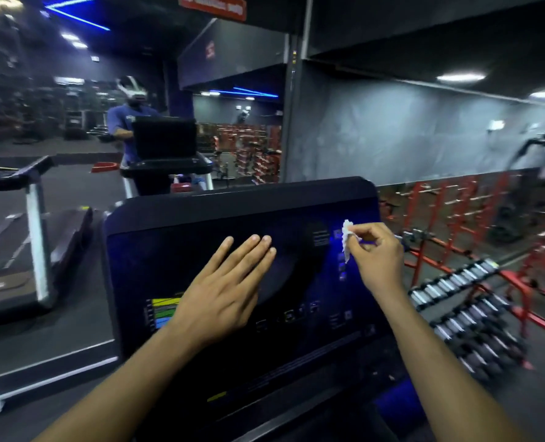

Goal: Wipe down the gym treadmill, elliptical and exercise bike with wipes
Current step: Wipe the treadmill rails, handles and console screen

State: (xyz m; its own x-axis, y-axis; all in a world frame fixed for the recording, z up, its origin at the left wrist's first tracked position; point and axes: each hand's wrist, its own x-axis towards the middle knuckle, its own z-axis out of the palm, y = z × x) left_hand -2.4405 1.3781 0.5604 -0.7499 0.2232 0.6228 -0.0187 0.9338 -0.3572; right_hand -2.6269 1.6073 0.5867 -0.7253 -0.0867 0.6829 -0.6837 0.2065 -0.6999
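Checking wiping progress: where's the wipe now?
In the head view, the wipe is pinched in the right hand at the console screen's right edge.

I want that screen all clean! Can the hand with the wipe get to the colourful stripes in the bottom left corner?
Probably not straight away. The left hand lies flat on the console screen, between the right hand pinching the wipe and the coloured bars.

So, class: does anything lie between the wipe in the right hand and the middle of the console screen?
Yes. The left hand lies flat on the console screen, left of the wipe pinched by the right hand.
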